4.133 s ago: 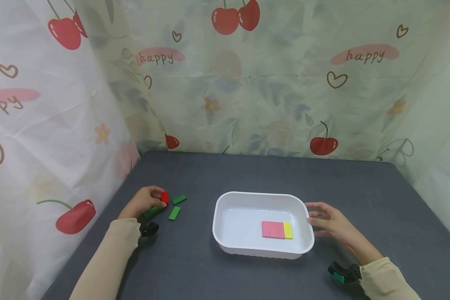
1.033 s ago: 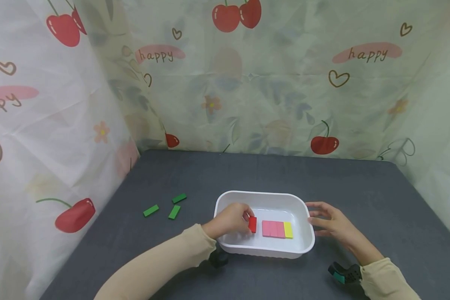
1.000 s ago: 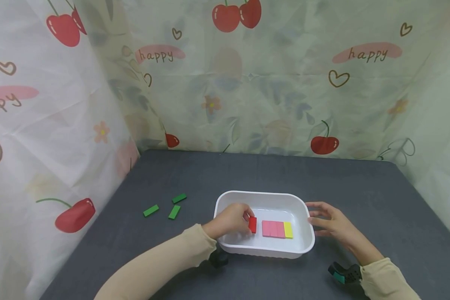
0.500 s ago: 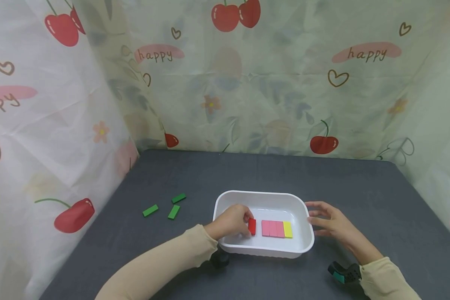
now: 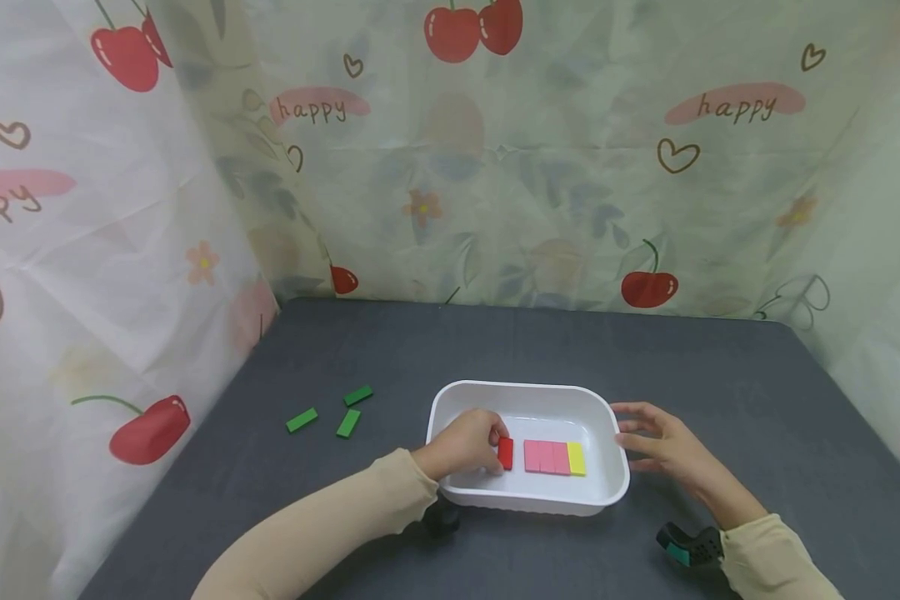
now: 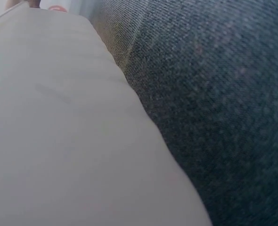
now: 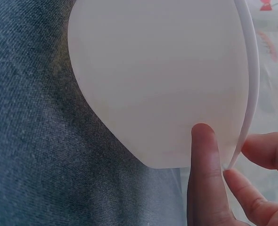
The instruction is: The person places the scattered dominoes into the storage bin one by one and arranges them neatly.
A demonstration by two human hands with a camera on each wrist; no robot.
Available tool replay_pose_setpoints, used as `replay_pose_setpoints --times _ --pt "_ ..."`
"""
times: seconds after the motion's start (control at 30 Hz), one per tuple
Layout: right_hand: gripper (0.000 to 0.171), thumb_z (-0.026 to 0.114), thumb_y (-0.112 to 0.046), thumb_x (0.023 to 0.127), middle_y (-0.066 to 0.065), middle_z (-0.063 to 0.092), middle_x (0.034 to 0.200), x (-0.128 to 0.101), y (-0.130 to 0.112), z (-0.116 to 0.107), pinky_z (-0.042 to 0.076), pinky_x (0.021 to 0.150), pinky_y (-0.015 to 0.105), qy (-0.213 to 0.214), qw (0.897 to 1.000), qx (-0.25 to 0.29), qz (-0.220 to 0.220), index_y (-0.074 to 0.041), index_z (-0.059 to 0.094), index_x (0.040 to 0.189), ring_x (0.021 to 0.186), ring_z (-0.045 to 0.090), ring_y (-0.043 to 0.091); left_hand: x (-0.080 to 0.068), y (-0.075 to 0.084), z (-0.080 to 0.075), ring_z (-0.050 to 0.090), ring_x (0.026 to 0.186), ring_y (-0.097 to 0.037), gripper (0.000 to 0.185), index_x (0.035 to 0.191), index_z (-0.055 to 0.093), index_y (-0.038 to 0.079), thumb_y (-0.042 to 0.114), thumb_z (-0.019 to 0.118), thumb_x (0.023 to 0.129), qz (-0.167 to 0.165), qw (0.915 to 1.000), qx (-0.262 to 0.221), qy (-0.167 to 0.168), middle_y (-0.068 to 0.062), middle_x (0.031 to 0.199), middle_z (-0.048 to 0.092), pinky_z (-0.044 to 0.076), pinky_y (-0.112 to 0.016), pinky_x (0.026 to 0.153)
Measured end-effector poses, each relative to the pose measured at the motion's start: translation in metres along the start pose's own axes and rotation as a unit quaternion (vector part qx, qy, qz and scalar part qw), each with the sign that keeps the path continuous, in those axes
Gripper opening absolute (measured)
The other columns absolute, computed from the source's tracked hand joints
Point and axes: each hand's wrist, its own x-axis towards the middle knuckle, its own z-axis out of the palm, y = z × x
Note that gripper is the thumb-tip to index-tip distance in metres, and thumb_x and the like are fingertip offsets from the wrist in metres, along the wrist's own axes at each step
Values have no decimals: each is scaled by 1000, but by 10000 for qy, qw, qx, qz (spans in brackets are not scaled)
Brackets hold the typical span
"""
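Note:
In the head view, my left hand point(image 5: 467, 440) reaches into the white plastic tray point(image 5: 525, 502) and pinches a red block point(image 5: 506, 454) at the tray floor. To its right, three pink blocks point(image 5: 546, 457) lie side by side, and a yellow block point(image 5: 576, 458) adjoins them; a gap separates the red block from the pink ones. My right hand point(image 5: 663, 446) touches the tray's right end with extended fingers. The right wrist view shows a finger point(image 7: 204, 165) against the outer wall and others at the rim. In the left wrist view, the tray wall point(image 6: 73, 117) hides most of the left hand.
Three green blocks lie apart on the dark table point(image 5: 390, 350) left of the tray: one nearest the left edge point(image 5: 302, 420), one farther back point(image 5: 358, 395), one between point(image 5: 348, 423). A patterned curtain point(image 5: 532, 167) encloses the back and sides.
My left hand has carried the red block from beside the green blocks into the tray. Over the last second, the block has shifted slightly toward me. The right hand and tray stay put.

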Motion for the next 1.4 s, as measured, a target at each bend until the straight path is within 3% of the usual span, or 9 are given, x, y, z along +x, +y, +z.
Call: replay_pose_setpoints --times 1.0,1.4 --pt "65 68 -23 90 26 53 125 -1 -1 1 56 79 47 24 10000 18 -27 0 37 142 102 61 24 3 0 1 49 62 -11 32 93 64 8 1 82 68 88 9997 208 -58 1 71 54 41 -21 56" --pt "64 68 -22 90 26 53 125 0 0 0 57 78 46 8 10000 27 -60 1 37 142 102 62 24 3 0 2 51 64 -12 33 94 64 7 0 82 68 11 9999 79 -108 0 72 54 42 -21 56"
